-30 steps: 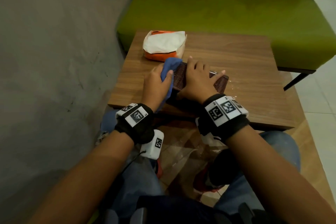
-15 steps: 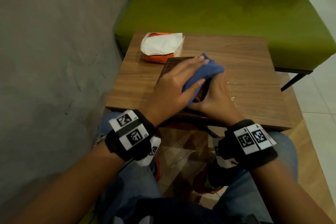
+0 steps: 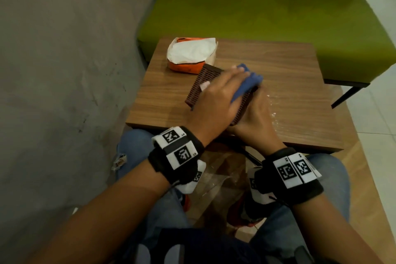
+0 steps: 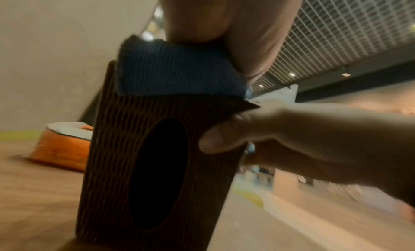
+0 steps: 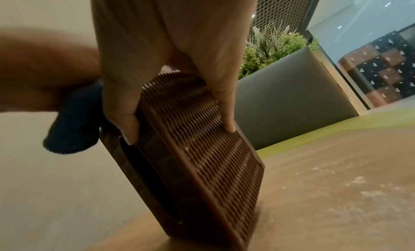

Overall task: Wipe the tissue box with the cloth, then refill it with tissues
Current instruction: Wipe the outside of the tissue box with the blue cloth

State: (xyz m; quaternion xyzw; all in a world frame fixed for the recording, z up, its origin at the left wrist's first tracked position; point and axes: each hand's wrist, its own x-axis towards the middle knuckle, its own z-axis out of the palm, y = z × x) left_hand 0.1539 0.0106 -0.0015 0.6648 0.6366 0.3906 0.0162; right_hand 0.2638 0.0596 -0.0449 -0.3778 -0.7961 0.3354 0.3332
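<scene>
The brown slatted plastic tissue box [image 3: 204, 84] stands on edge on the wooden table [image 3: 289, 75], just beside an orange pack of white tissues [image 3: 191, 55] whose print is too small to read. The right hand [image 3: 256, 113] clasps the box. The left hand [image 3: 216, 103] grips a folded blue cloth [image 3: 248, 84] against its upper edge. Black-and-white code squares mark both wristbands [image 3: 177, 149].

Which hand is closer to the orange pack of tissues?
Left. The left hand, holding the blue cloth on the brown box, sits just beside the orange pack; the right hand grips the box's side farther from it.
</scene>
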